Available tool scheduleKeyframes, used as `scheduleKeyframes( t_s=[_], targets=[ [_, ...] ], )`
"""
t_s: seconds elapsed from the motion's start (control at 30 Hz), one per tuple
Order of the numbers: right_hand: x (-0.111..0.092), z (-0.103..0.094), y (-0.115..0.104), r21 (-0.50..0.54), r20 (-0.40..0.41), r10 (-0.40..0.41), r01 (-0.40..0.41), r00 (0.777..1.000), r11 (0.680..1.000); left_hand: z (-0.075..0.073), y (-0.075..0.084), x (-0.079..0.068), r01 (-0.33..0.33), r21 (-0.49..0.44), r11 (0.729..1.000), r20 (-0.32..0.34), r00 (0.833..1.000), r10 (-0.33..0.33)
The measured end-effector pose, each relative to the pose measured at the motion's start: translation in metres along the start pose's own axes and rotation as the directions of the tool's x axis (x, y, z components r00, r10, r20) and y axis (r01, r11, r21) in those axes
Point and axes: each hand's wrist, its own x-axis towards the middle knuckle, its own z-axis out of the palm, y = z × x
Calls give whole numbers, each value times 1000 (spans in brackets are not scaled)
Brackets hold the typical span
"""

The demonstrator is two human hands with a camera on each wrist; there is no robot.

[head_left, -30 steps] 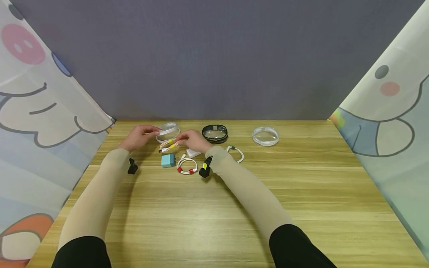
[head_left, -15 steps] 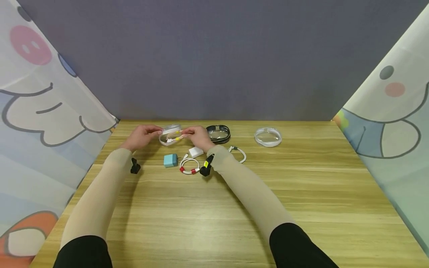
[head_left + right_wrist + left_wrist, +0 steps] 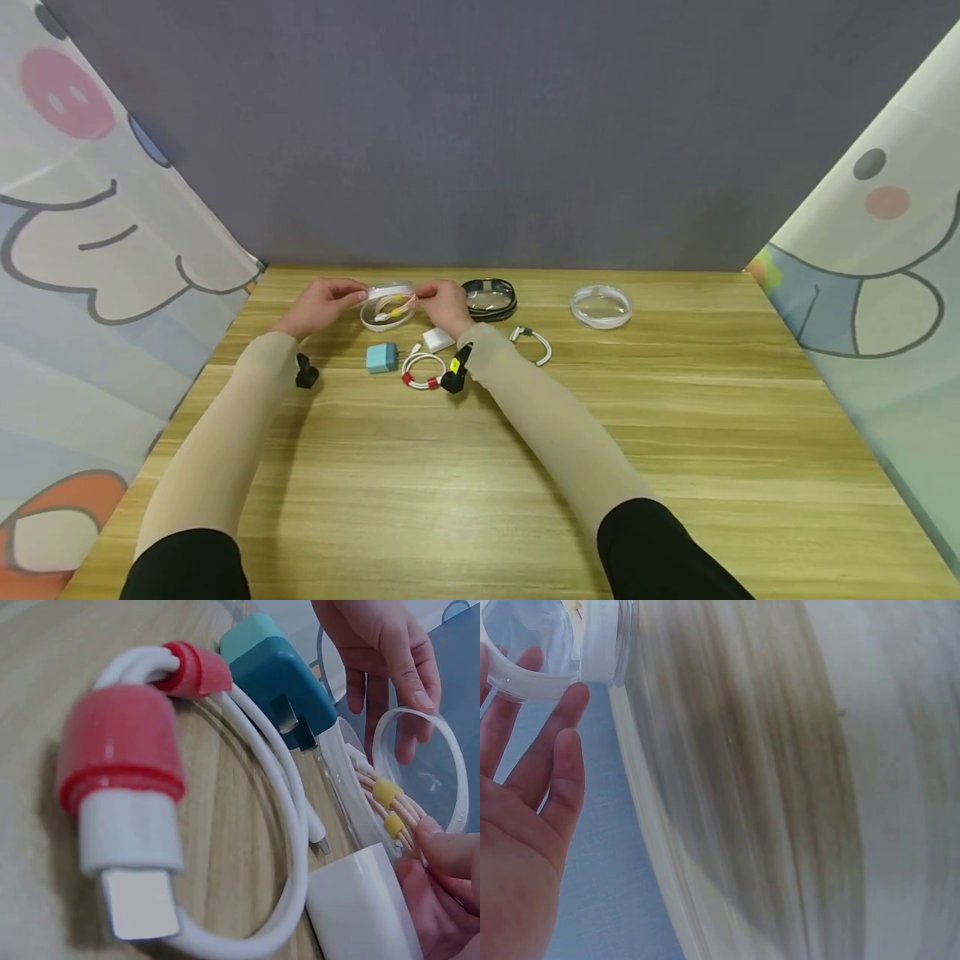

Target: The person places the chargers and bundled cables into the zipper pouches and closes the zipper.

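Note:
My left hand [image 3: 317, 308] pinches the raised lid [image 3: 457, 761] of a round clear plastic case [image 3: 386, 326] with a white rim, at the back left of the table. The case's base stays low at the tabletop. Thumb and fingers of my right hand [image 3: 447, 308] pinch a coiled pale pink cable [image 3: 409, 810] bound with two yellow ties. In the right wrist view the coil lies between base and lid, within the case's opening. The left wrist view shows the left fingers against the clear lid [image 3: 544, 684]; the cable is mostly out of that view.
Nearer me lie a blue plug charger [image 3: 382, 357], a white charger [image 3: 437, 339] and a white cable with red ties [image 3: 408, 367]. A black-rimmed case [image 3: 491, 316] and another clear case [image 3: 601, 323] stand rightward. A second white cable [image 3: 545, 348] lies beside my right wrist.
My right hand has moved back with the pink cable, from in front of the clear case into its opening. The left hand keeps holding the lid.

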Motion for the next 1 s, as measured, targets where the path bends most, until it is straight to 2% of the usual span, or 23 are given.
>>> scheduleKeyframes(
  t_s=[0.2, 0.43, 0.7, 0.87, 1.0],
  targets=[
    [1, 1, 2, -27, 9, 19, -18, 1000, 999, 2, -11, 6, -11, -7, 1000, 12, 1000, 11],
    [-3, -3, 2, -96, 94, 11, -2, 996, 995, 6, -18, 8, -28, -9, 1000, 12, 1000, 28],
    [-13, -16, -2, -22, 74, 30, -29, 997, 999, 11, -20, 12, -30, -32, 999, 5, 1000, 31],
    [-23, -18, -3, 19, 80, -39, 38, 996, 999, 12, -14, 9, -32, -22, 999, -5, 999, 32],
    [-33, -18, -7, 65, 120, -104, 97, 987, 993, 13, -14, 8, -45, -17, 999, -9, 999, 45]
  ],
)
